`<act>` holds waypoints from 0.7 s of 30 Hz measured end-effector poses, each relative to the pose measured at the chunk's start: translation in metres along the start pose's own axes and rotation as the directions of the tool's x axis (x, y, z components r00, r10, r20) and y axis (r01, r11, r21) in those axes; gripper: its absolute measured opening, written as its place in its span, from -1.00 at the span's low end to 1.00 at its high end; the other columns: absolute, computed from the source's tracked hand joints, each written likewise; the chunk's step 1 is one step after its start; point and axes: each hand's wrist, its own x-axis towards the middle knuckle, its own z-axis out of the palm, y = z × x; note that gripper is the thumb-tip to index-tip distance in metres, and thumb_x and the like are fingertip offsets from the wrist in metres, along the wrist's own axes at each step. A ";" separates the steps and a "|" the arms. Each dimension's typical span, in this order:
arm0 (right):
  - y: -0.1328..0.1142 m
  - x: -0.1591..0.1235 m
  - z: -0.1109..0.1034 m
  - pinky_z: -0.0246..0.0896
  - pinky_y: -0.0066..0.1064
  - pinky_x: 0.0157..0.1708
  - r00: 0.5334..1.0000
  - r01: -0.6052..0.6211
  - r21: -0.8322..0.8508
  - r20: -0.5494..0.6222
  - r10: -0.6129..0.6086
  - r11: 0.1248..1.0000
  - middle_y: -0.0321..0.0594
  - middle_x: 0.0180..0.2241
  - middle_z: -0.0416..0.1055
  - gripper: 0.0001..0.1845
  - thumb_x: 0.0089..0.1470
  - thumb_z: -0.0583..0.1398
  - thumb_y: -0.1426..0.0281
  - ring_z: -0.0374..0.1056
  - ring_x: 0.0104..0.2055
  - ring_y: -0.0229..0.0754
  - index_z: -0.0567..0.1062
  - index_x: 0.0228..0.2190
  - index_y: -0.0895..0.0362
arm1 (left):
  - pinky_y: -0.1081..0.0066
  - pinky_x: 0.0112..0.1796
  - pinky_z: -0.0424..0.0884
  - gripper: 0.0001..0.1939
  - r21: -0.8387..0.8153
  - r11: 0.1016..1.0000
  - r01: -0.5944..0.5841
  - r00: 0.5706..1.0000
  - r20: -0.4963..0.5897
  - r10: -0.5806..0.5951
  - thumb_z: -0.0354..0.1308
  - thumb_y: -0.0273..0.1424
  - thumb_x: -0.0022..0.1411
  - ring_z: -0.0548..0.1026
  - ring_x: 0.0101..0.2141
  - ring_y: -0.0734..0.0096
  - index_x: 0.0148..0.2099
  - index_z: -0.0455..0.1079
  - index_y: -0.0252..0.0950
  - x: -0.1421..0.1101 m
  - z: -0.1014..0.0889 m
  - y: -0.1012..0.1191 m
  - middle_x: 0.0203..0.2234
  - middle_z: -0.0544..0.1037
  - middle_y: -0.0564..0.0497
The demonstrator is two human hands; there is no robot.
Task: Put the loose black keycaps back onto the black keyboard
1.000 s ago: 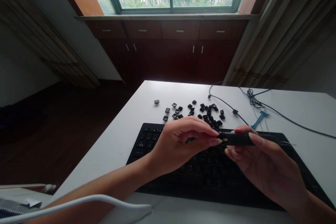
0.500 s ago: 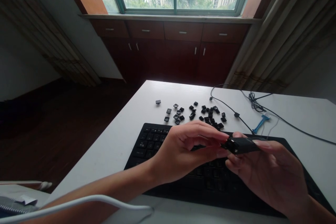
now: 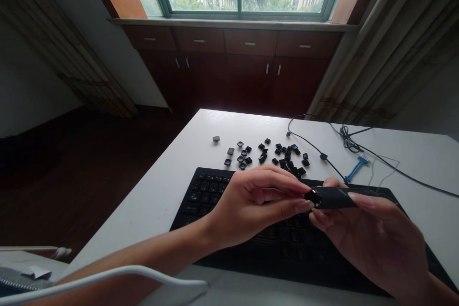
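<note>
Above the keyboard, my right hand [image 3: 380, 234] is closed around a black-handled keycap puller [image 3: 335, 198], thumb on top and fingers beneath. Thin wire loops [image 3: 389, 160] show behind that hand. My left hand [image 3: 247, 201] pinches a small black piece [image 3: 311, 196] between thumb and fingertips at the puller's left end, where small metal glints show. The piece's exact kind is hard to make out. Below both hands lies a black keyboard [image 3: 206, 189]; the hands cover much of its middle and right. Several loose black keycaps [image 3: 287, 155] are scattered behind it.
A blue brush-like tool [image 3: 356, 169] lies behind the keyboard's right side. Black cable [image 3: 405, 167] runs across the white table [image 3: 150, 191], with a coiled bundle [image 3: 346, 137] farther back. A white cord [image 3: 136, 270] crosses in front of my left forearm.
The puller has turned slightly in my right hand, and its wire loops now show farther right. My left fingertips stay at its end, with the small black piece pressed closer against it.
</note>
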 end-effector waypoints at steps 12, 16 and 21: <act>-0.022 -0.011 0.009 0.37 -0.49 -0.49 0.907 0.080 -0.750 -0.218 -0.360 0.657 -0.24 -0.46 0.50 -0.67 -0.03 0.36 0.09 0.42 -0.41 -0.15 0.60 -0.24 -0.03 | 0.53 -0.05 0.52 -0.77 -0.458 0.789 0.408 0.888 0.000 -0.460 0.33 -0.43 0.22 0.60 -0.17 0.50 -0.07 0.57 -0.39 0.003 0.005 -0.004 -0.18 0.64 -0.09; -0.037 -0.003 0.012 0.20 -0.46 -0.66 0.933 0.103 -0.900 -0.060 -0.354 0.424 -0.24 -0.39 0.54 -0.71 0.04 0.30 0.07 0.42 -0.42 -0.13 0.58 -0.24 -0.06 | 0.54 0.02 0.48 -0.81 -0.571 0.701 0.427 0.864 0.030 -0.502 0.26 -0.43 0.30 0.58 -0.11 0.51 -0.07 0.55 -0.40 0.003 0.006 -0.010 -0.12 0.62 -0.10; -0.060 0.016 0.023 0.31 -0.41 -0.57 0.931 0.273 -0.950 0.221 -0.289 0.154 -0.28 -0.43 0.53 -0.74 0.13 0.24 0.14 0.41 -0.46 -0.15 0.57 -0.17 -0.05 | 0.50 0.10 0.44 -0.83 -0.615 0.684 0.393 0.854 -0.032 -0.519 0.25 -0.45 0.30 0.56 -0.04 0.44 -0.08 0.55 -0.43 0.003 0.007 -0.012 -0.07 0.60 -0.13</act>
